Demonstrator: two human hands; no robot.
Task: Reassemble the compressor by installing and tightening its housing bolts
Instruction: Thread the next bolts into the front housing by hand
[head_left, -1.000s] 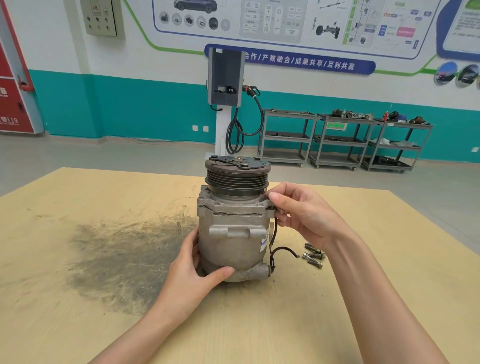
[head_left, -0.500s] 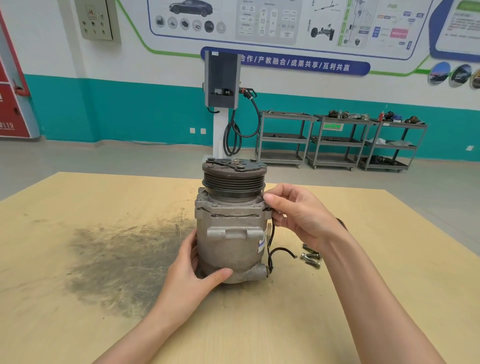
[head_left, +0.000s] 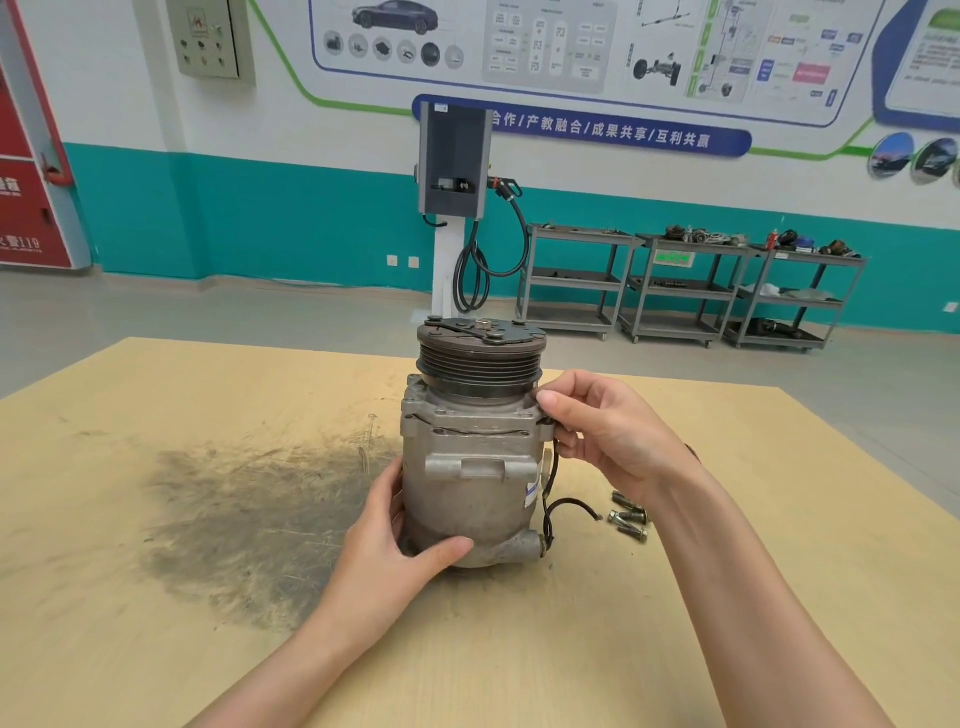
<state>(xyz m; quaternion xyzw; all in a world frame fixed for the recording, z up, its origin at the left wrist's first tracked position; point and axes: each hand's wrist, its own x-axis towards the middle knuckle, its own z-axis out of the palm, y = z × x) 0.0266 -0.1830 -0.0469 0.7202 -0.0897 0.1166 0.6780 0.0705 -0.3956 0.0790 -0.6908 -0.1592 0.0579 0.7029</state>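
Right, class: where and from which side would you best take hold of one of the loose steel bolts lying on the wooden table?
Pinch a loose steel bolt by its threaded shank, coming from above. The bolts lie flat on the wooden table right of the grey metal compressor, just beyond the black wire, so only their upper sides are free.

One compressor (head_left: 470, 467), upright on one bench (head_left: 156, 623). Loose bolts (head_left: 629, 517) on the bench beside it: three counted (clustered, heads overlapping slightly). Two hands: left hand (head_left: 400, 551), right hand (head_left: 608, 431). One black wire (head_left: 571, 504) hanging from the compressor. One dark smudge (head_left: 249, 525) on the bench top. Background: three shelf carts (head_left: 685, 291), one charging post (head_left: 453, 171), one wall control box (head_left: 208, 39), one red cabinet (head_left: 26, 208).
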